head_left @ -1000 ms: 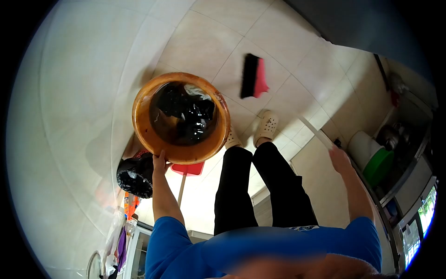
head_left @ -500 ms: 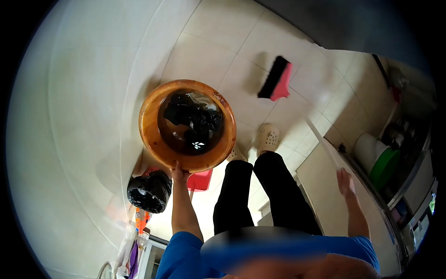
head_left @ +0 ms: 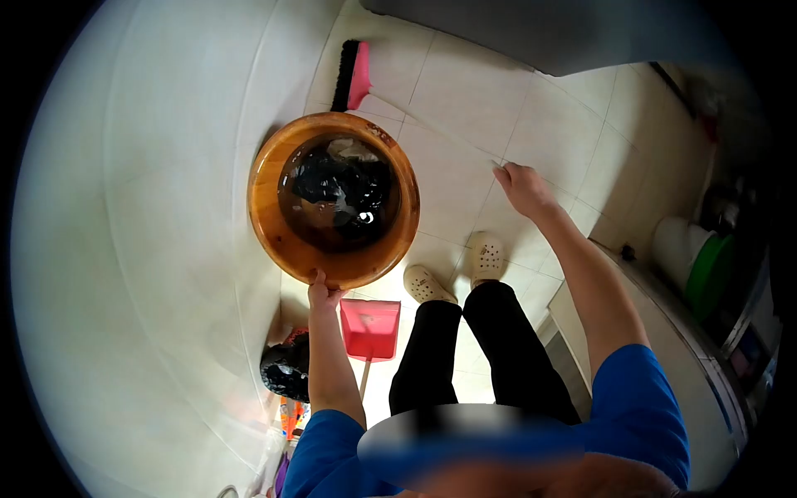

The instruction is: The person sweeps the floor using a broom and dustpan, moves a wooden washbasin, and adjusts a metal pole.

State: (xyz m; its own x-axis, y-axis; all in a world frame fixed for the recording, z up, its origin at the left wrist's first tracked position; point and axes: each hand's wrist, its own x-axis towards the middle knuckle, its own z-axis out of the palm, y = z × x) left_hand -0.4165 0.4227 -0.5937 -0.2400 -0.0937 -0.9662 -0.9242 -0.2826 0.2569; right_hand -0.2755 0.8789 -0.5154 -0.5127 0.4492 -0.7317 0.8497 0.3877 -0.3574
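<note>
My left hand grips the near rim of a round wooden basin, thumb over the edge and fingers beneath. Dark cloth-like or plastic-like material lies in liquid inside it. My right hand is closed around the white handle of a broom, whose pink head with black bristles rests on the floor beyond the basin, close to the wall. The handle runs slantwise from the head to my fist.
A red dustpan stands on the floor below the basin. Beside it is a black bag against the white wall. Cream clogs are on my feet. A counter with a green basin is at the right; a grey surface juts in above.
The broom has swung left across the floor to the wall behind the basin. My right hand has moved forward and inward with it. More of the dustpan shows; the basin stays in my left hand.
</note>
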